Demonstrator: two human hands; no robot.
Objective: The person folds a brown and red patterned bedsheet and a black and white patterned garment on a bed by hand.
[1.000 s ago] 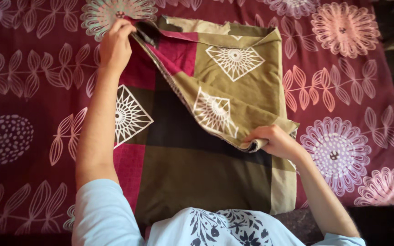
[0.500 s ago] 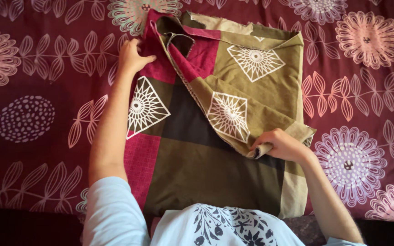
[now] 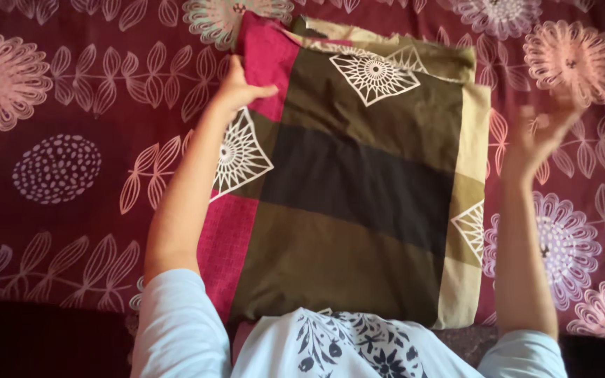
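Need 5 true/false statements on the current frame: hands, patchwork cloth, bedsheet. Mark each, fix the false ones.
1. The left hand grips the red top-left corner of the patchwork cloth. True.
2. The right hand pinches a fold of the cloth. False: it is raised, fingers spread, off to the cloth's right, holding nothing; it is blurred.
3. The cloth lies on a maroon bedsheet printed with flowers and leaves. True.
4. The cloth is a single plain colour. False: it has olive, dark brown, red and beige blocks with white starburst diamonds.
5. Both hands rest on the cloth. False: only the left hand touches it.
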